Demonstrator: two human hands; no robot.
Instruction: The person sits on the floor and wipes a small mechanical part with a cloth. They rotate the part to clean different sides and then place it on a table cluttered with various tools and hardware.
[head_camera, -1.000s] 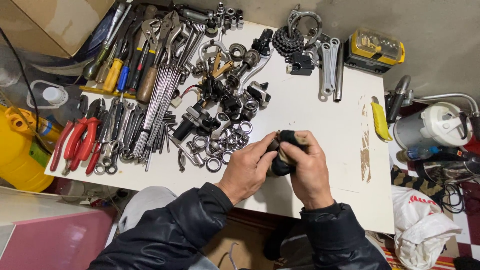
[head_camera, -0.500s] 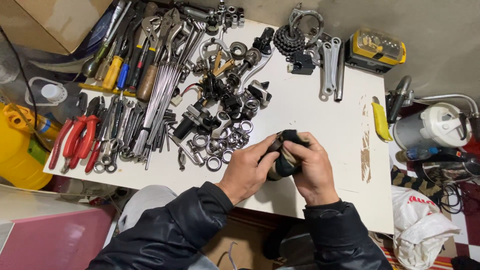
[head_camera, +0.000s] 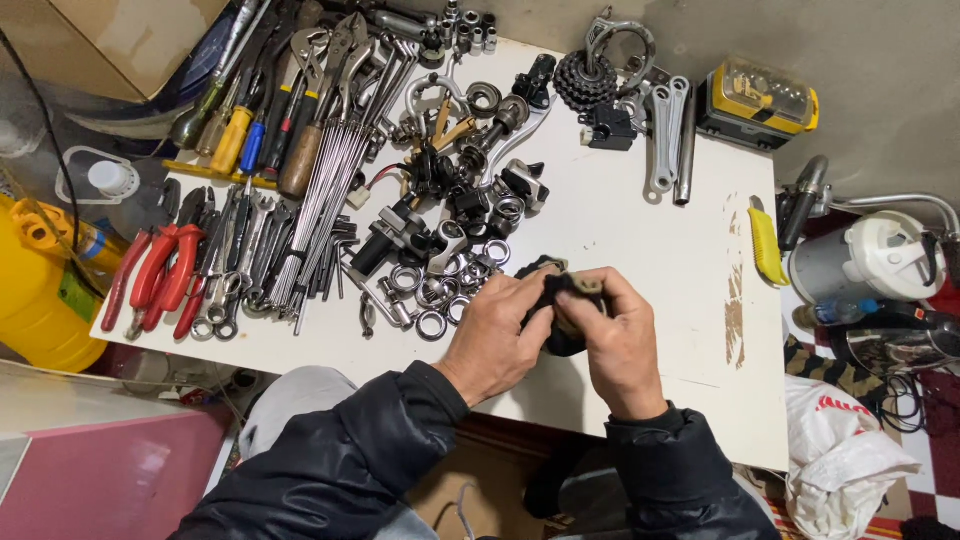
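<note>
Both of my hands hold a small black part with a tan piece (head_camera: 562, 305) just above the white table (head_camera: 650, 250), near its front edge. My left hand (head_camera: 500, 335) grips it from the left, thumb and fingers pressed on its top. My right hand (head_camera: 615, 335) wraps around it from the right. Most of the part is hidden by my fingers. Just left of my hands lie several loose metal rings and bearings (head_camera: 440, 295).
Red-handled pliers (head_camera: 155, 275), wrenches, hex keys and screwdrivers cover the table's left half. A black sprocket cluster (head_camera: 585, 82), crank arms (head_camera: 665, 135) and a yellow case (head_camera: 765, 100) lie at the back. A yellow knife (head_camera: 765, 245) rests at right. A yellow jug (head_camera: 35, 290) stands left.
My hands have stayed in place and turned the black part slightly between the fingers. Nothing else on the table has moved.
</note>
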